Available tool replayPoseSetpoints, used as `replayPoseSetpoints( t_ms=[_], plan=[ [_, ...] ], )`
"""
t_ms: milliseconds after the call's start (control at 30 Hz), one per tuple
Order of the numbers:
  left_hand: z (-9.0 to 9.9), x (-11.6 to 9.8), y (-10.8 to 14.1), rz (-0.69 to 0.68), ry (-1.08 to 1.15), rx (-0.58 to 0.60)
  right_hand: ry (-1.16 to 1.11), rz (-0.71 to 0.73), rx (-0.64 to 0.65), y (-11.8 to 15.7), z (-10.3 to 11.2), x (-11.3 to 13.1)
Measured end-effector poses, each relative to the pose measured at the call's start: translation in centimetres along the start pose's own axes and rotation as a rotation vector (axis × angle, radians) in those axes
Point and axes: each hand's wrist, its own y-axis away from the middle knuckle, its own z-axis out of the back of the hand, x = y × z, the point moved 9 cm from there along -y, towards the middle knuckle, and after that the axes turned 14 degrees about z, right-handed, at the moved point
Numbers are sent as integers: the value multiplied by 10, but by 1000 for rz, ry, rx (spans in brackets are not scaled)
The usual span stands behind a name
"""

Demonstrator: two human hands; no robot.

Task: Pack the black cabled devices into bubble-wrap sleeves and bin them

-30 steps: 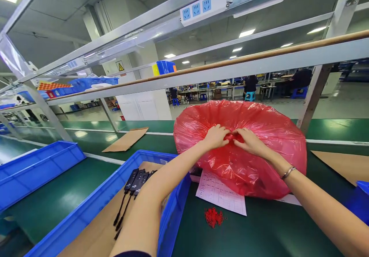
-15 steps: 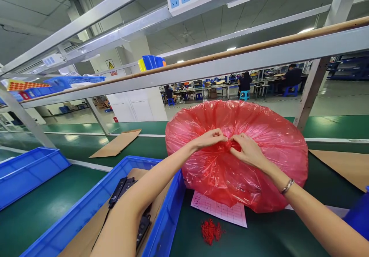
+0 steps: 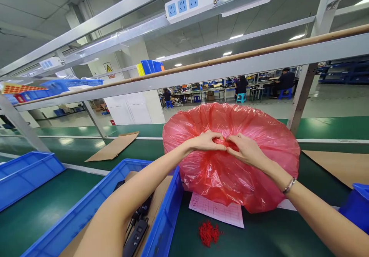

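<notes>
A big red plastic bag (image 3: 259,149), puffed full, lies on the green bench in front of me. Both my hands meet at its gathered top. My left hand (image 3: 206,141) pinches the bunched neck from the left. My right hand (image 3: 243,149), with a bracelet on the wrist, grips the same twisted knot of plastic from the right. The fingertips of both hands touch there. What is inside the bag is hidden.
A printed sheet (image 3: 216,209) lies under the bag's near edge, with a small red pile (image 3: 208,233) in front of it. A blue bin (image 3: 86,214) with black devices (image 3: 135,236) on cardboard sits near left. Another blue bin (image 3: 25,172) stands far left, cardboard sheets (image 3: 111,148) behind. People sit at distant benches.
My view shifted slightly, and the bag's top looks drawn in tighter. Both hands stayed at the bag's neck, their fingers working closer together on the bunched plastic.
</notes>
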Motion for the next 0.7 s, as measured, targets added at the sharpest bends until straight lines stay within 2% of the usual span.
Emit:
replayPoseSetpoints(
  t_ms=[100, 233, 400, 500, 600, 700],
  plan=[
    [-1, -9, 4, -49, -122, -11, -28, -35, -38, 0, 5, -2],
    [-5, -25, 12, -177, -275, -116, -70, -108, -105, 0, 9, -9],
    [-10, -26, 19, -244, -279, -145, -141, -139, -125, -2, 8, -13],
    [-7, -20, 21, -228, -204, -104, -189, -120, -124, -3, 12, -11],
    [-2, -10, 21, -140, -128, -46, -223, -93, -126, -7, 20, -9],
    [2, -8, 21, -59, -255, -62, -237, -104, -107, -12, 26, -21]
  ],
)
